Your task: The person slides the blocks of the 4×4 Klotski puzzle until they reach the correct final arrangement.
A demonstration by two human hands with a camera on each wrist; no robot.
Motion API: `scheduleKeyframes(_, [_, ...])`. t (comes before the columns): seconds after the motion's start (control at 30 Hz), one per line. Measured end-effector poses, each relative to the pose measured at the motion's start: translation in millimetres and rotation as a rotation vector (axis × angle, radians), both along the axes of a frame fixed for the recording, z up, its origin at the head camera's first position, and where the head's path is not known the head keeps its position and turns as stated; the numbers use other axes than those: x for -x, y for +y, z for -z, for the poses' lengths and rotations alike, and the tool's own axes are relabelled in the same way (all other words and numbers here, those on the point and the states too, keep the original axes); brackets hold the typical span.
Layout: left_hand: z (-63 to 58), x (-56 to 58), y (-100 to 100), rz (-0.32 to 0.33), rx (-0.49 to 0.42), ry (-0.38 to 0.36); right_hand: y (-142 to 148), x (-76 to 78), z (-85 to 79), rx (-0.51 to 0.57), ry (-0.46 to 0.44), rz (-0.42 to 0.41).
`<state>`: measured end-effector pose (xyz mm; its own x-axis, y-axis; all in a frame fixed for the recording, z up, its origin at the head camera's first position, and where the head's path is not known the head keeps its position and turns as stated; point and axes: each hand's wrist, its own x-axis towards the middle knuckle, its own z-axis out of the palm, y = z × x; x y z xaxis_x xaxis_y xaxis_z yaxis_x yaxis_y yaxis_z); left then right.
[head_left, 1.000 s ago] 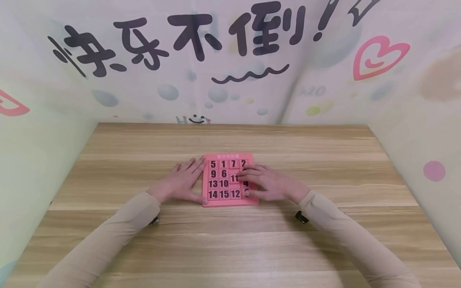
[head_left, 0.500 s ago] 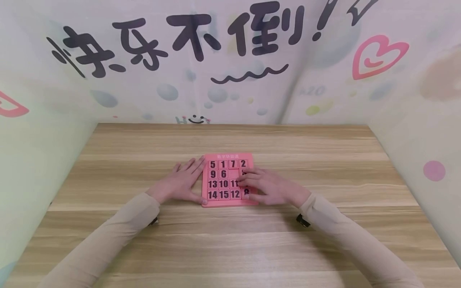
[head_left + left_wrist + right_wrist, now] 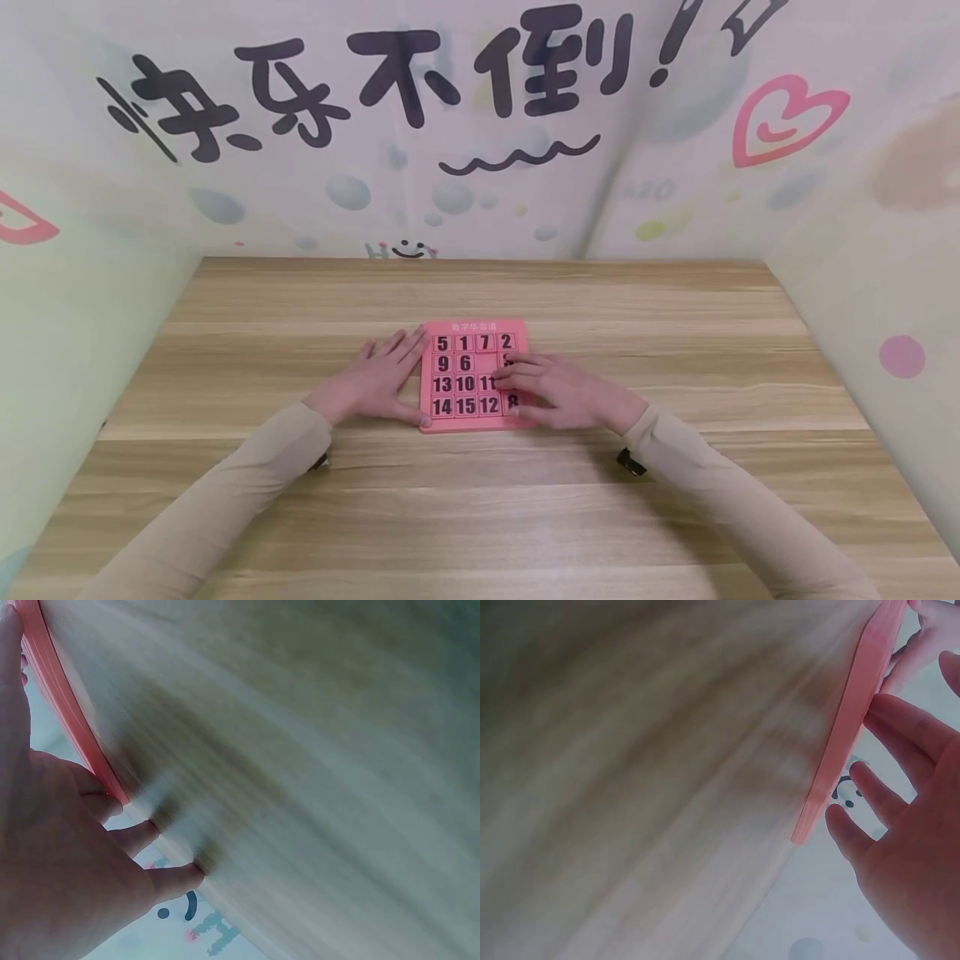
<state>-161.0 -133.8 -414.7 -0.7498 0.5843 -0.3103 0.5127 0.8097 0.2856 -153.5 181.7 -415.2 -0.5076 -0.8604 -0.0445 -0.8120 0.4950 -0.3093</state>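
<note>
A pink number sliding puzzle (image 3: pixel 480 423) lies flat on the table, its black-numbered tiles facing up. The bare slot (image 3: pixel 486 362) is in the second row, right of tile 6 (image 3: pixel 465 363). My left hand (image 3: pixel 375 387) is spread along the puzzle's left side, thumb and forefinger at its edge; the left wrist view shows these fingers beside the pink frame (image 3: pixel 79 724). Over the right side reaches my right hand (image 3: pixel 566 392), fingertips at tile 11 (image 3: pixel 486 383) and thumb by tile 8 (image 3: pixel 513 402). Its fingers cover some right-column tiles.
The wood-grain table (image 3: pixel 480 517) surrounds the puzzle. A white printed backdrop (image 3: pixel 300 192) with dark lettering rises at the far edge, and pale side walls (image 3: pixel 862 275) stand left and right.
Tile 11 has slid toward me, from halfway between two rows into the third row beside tile 10, with my right fingers on it. The left hand has stayed in place.
</note>
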Motion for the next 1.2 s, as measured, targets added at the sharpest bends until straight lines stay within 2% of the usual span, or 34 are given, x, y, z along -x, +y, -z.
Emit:
scheduleKeyframes(0.47, [0.8, -0.6, 0, -0.006, -0.004, -0.003, -3, 7.2, -5.9, 0.077, -0.004, -0.044])
scheduleKeyframes(0.97, [-0.5, 0.5, 0, -0.004, 0.002, -0.003, -3, 21.1, -8.1, 0.106, 0.009, 0.006])
scheduleKeyframes(1.2, [-0.5, 0.6, 0, -0.001, 0.007, 0.002, -7, 24.1, -7.2, 0.115, -0.007, 0.065])
